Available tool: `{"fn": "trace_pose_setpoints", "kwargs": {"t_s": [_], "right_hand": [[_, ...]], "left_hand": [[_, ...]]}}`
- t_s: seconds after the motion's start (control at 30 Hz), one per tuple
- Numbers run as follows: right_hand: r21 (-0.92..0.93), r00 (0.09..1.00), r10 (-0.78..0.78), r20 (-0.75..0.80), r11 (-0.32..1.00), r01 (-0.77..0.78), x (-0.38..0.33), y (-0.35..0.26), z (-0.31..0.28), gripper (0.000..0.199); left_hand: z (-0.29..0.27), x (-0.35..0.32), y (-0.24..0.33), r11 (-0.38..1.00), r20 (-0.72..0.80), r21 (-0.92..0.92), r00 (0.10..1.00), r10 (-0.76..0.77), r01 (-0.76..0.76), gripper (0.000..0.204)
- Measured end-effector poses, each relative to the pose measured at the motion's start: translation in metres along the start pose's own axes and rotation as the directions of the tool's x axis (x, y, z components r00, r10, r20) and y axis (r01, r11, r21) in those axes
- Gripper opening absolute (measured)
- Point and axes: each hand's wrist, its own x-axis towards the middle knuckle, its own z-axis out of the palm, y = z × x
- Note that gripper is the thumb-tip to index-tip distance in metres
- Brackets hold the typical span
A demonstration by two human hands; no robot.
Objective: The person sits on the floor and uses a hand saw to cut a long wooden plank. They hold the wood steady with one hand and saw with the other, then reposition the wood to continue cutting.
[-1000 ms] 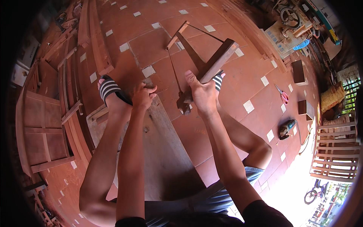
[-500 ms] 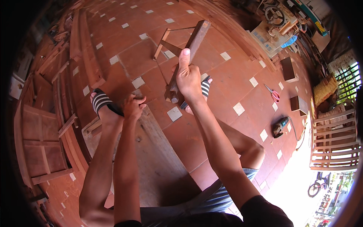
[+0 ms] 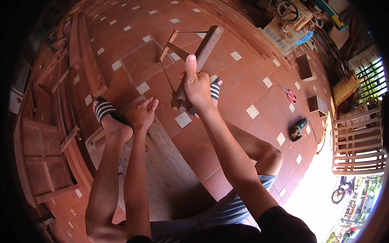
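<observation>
One right hand point(image 3: 199, 87) gripping saw frame point(image 3: 193, 60), raised

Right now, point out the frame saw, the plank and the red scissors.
frame saw point(image 3: 207, 42), head view, on its upper wooden bar
plank point(image 3: 162, 170), head view, on its bare top face
red scissors point(image 3: 290, 95), head view, on the handles

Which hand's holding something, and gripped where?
Right hand grips the wooden frame saw low on its side bar. Left hand holds nothing, resting on the board.
</observation>
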Motion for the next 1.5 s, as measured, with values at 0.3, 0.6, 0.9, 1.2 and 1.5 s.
{"fn": "trace_pose_setpoints", "kwargs": {"t_s": [0.3, 0.6, 0.9, 1.2, 1.5], "right_hand": [[0.481, 0.880, 0.431, 0.200, 0.739, -0.471, -0.114, 0.154, -0.080, 0.049], [-0.071, 0.128, 0.512, 0.850, 0.352, -0.933, -0.130, 0.200, -0.103, 0.036], [-0.311, -0.098, 0.589, 0.802, 0.271, -0.911, -0.130, 0.229, -0.086, 0.041], [-0.704, 0.259, 0.943, 0.211, 0.330, -0.628, -0.147, 0.309, -0.101, 0.011], [-0.789, 0.457, 0.856, 0.242, 0.447, -0.420, -0.148, 0.249, -0.097, 0.037]], "left_hand": [[0.103, -0.110, 0.060, 0.221, 0.662, -0.740, 0.746, 0.075, 0.635, 0.043], [0.144, -0.130, 0.037, 0.342, 0.761, -0.591, 0.646, -0.063, 0.730, 0.027], [0.162, -0.131, 0.003, 0.299, 0.957, -0.286, 0.287, 0.044, 0.910, 0.038], [0.223, -0.169, 0.029, 0.145, 0.914, -0.398, 0.405, -0.017, 0.906, 0.043], [0.238, -0.179, 0.015, 0.146, 0.821, -0.518, 0.538, -0.191, 0.843, 0.044]]}}
